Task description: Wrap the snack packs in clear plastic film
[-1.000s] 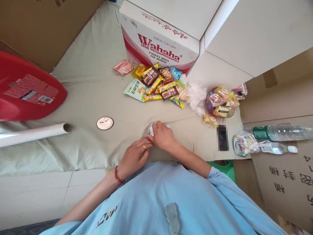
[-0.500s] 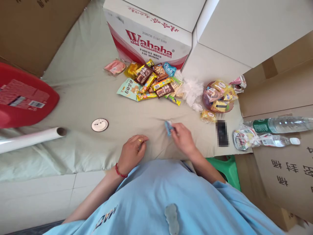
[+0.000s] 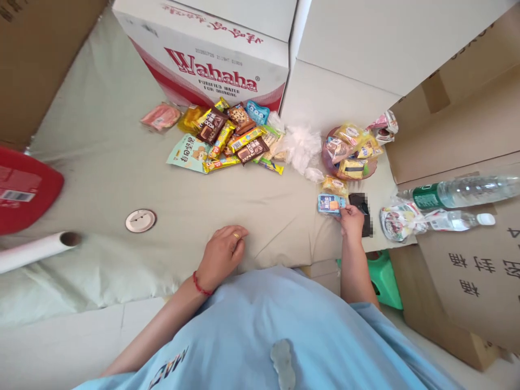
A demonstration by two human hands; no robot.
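My right hand (image 3: pixel 352 221) pinches the edge of a small blue snack packet (image 3: pixel 330 204) with a picture of a biscuit-like piece on it. The packet is just in front of a yellow-wrapped snack (image 3: pixel 334 186) and beside a dark, partly blurred flat object (image 3: pixel 359 208). My left hand (image 3: pixel 225 249), with a ring and a red bracelet, rests on the cloth-covered surface (image 3: pixel 268 206). Its fingers are loosely bent, thumb a little apart, with nothing visible in them. A bowl (image 3: pixel 374 170) of wrapped snacks sits beyond my right hand.
A heap of snack packets (image 3: pixel 247 146) lies before the Wahaha carton (image 3: pixel 221 70). Beside it is a crumpled clear plastic bag (image 3: pixel 301 146). Two bottles, one with a green label (image 3: pixel 426 196), lie at the right. A round pin badge (image 3: pixel 140 220), white tube (image 3: pixel 32 254) and red container (image 3: pixel 28 189) are at left.
My right hand has moved right with the blue packet, from the middle of the cloth to beside the yellow-wrapped snack. My left hand stays nearly still. The view has shifted rightward.
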